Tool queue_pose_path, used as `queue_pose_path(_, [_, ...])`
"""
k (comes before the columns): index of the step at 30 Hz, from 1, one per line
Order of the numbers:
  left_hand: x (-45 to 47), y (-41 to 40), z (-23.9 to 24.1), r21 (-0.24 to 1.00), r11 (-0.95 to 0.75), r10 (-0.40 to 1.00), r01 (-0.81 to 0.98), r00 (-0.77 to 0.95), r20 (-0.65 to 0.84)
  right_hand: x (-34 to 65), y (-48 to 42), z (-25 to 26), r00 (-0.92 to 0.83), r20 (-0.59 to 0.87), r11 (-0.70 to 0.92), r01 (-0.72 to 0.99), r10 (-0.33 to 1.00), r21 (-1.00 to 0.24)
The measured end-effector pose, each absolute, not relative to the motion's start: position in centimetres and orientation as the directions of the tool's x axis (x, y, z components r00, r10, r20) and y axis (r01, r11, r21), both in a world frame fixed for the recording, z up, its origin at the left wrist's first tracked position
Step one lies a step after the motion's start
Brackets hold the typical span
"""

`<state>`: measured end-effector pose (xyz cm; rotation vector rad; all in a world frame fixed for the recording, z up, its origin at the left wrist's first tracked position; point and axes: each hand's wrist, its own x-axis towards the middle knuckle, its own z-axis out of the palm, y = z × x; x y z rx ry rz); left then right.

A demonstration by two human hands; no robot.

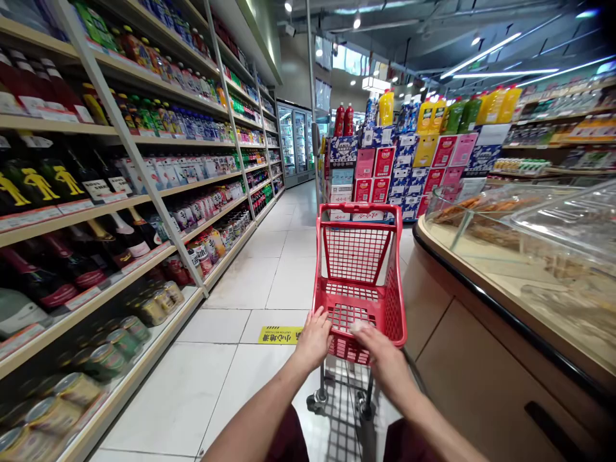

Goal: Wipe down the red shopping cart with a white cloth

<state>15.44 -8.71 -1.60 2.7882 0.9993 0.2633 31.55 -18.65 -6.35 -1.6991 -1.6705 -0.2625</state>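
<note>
A red plastic shopping cart (pixel 394 301) stands in front of me, its grid basket showing no goods. My left hand (pixel 314 335) is at the near left corner of the basket, fingers bent over the rim. My right hand (pixel 380 350) is at the near right part of the same rim, fingers reaching inward over it. Something whitish shows at its fingertips, too blurred to name. The undersides of both hands are hidden. Below the basket are grey legs and a caster wheel (pixel 316 402).
Drink shelves (pixel 192 186) line the left side of the aisle. A curved counter (pixel 462 321) with clear covers stands close on the right. Stacked drink cartons (pixel 409 160) rise ahead. A yellow floor sticker (pixel 279 335) lies on the white tiles. Glass-door fridges (pixel 296 138) stand far back.
</note>
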Motion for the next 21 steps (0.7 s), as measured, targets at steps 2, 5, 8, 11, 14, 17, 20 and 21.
queue_pose_path(2, [16.0,-8.9,-1.3,0.224,-0.78,0.614,0.584,0.783,0.101,29.9,-18.2,-7.1,0.053,0.687,0.185,0.945,0.724,-0.268])
queue_pose_path(5, [16.6,-8.9,-1.1,0.238,-0.801,0.579,0.55,0.812,0.073,32.7,-18.8,-7.5,-0.043,0.726,0.243,0.954,0.687,-0.173])
queue_pose_path(8, [17.2,-9.0,-1.1,0.263,-0.797,0.572,0.544,0.819,0.042,36.9,-20.2,-7.5,0.054,0.723,0.118,0.976,0.689,-0.185])
queue_pose_path(11, [17.8,-9.3,-1.2,0.282,-0.789,0.577,0.545,0.816,0.038,36.4,-20.2,-7.7,0.17,0.745,0.008,0.973,0.645,-0.229])
queue_pose_path(14, [18.0,-9.5,-1.2,0.286,-0.79,0.573,0.542,0.819,0.034,33.8,-19.3,-7.9,0.035,0.764,0.159,0.971,0.644,-0.178])
queue_pose_path(17, [17.8,-9.5,-1.1,0.285,-0.792,0.569,0.54,0.822,0.021,34.1,-19.4,-7.8,-0.01,0.757,0.203,0.965,0.654,-0.163])
queue_pose_path(20, [17.8,-9.5,-1.1,0.278,-0.782,0.586,0.557,0.81,0.024,35.3,-19.8,-8.0,0.171,0.761,0.036,0.968,0.626,-0.247])
queue_pose_path(21, [17.8,-9.5,-1.1,0.274,-0.78,0.591,0.563,0.806,0.027,35.2,-19.8,-8.1,0.204,0.764,0.011,0.964,0.612,-0.266])
